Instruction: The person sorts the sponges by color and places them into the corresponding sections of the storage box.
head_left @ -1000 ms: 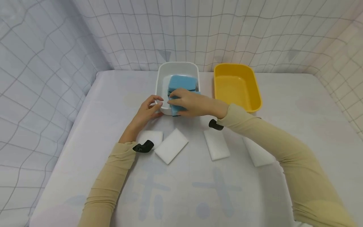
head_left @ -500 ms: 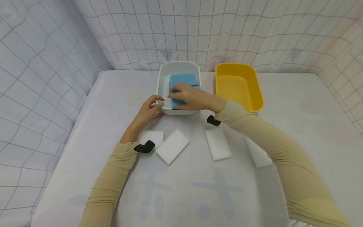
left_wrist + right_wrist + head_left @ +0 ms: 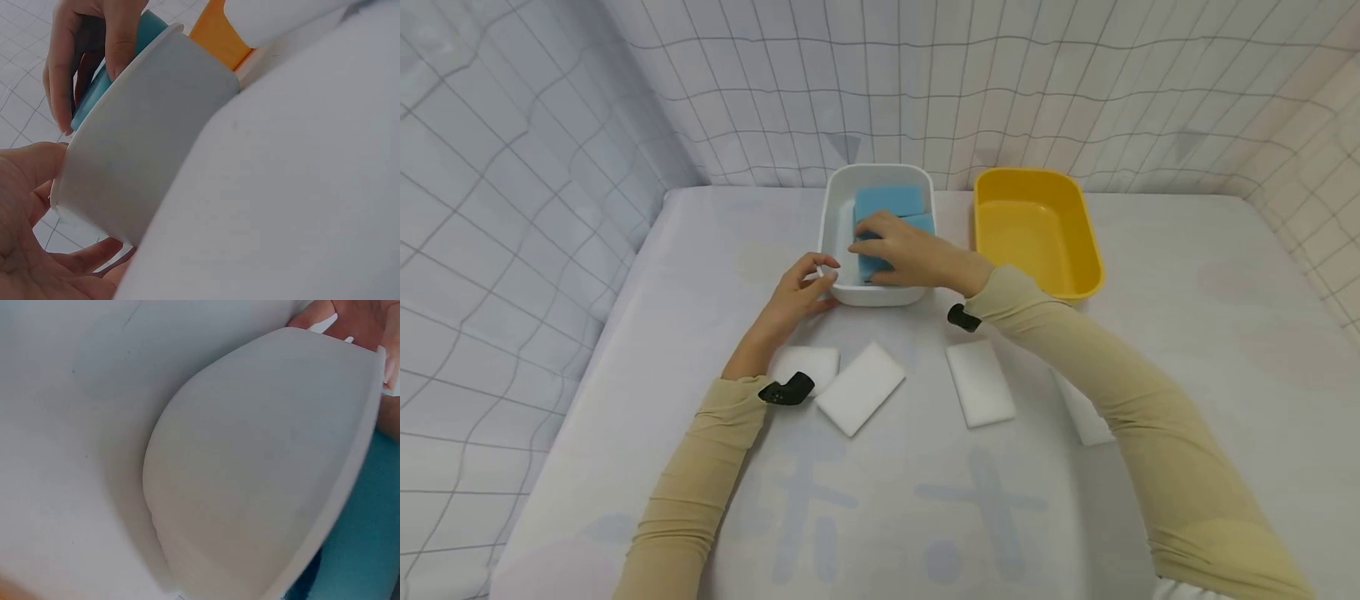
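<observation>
My two hands are apart from each other, both at the white tub (image 3: 880, 297), which stands at the far side of the surface (image 3: 910, 500). With my left hand (image 3: 796, 293) I hold the near left corner of this tub, the thumb and fingers bent around its rim and wall. My right hand (image 3: 910, 252) is inside the tub, its fingers curled over the near blue sponge (image 3: 922, 222), gripping it. If this sponge rests on something below, I cannot tell. Just beyond it lies the far blue sponge (image 3: 890, 200); both are toward the right side of the tub.

To the right, near the white tub but apart from it, stands a yellow tub (image 3: 1018, 233). Nearer to me, four white sponge pads (image 3: 861, 389) lie flat in a loose row. The leftmost is partly covered by the black device (image 3: 787, 388) on my left wrist, and the rightmost is partly hidden behind my right sleeve (image 3: 1157, 417).
</observation>
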The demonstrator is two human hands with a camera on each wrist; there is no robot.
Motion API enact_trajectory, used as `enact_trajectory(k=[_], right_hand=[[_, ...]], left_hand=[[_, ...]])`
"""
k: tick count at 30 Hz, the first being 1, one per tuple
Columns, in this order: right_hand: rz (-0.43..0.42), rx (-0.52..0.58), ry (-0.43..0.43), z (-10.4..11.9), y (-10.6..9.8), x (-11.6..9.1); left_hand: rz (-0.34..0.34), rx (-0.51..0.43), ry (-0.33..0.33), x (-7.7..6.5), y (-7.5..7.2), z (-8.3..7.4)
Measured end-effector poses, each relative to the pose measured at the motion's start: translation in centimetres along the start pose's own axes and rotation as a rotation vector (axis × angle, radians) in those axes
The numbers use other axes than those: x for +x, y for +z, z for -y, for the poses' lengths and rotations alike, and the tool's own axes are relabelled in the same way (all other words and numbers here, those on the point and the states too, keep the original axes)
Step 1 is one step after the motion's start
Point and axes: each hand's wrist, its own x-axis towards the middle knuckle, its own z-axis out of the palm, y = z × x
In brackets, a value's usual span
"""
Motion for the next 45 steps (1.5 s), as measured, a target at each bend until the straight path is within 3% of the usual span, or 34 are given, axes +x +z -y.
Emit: enact_trajectory(k=[10, 20, 28, 37, 45], right_hand=[[-0.089, 0.038, -0.041, -0.4, 1.7, 0.7], [-0.139, 0.035, -0.056, -0.3, 1.3, 0.3], [-0.14, 0.019, -0.061, -0.4, 1.0, -0.2], [-0.142, 0.029, -0.055, 0.0, 0.5, -0.8], [-0.192, 0.045, -0.126, 0.6, 0.4, -1.8]], left_hand=[[0.007, -0.008, 0.006, 0.0, -0.1, 0.1], [0.012, -0.007, 0.064, -0.4, 0.0, -0.1], [-0.001, 0.01, 0.017, -0.2, 0.1, 0.0], [0.003, 0.014, 0.009, -0.1, 0.3, -0.2], [0.003, 0.024, 0.01, -0.2, 0.1, -0.1]])
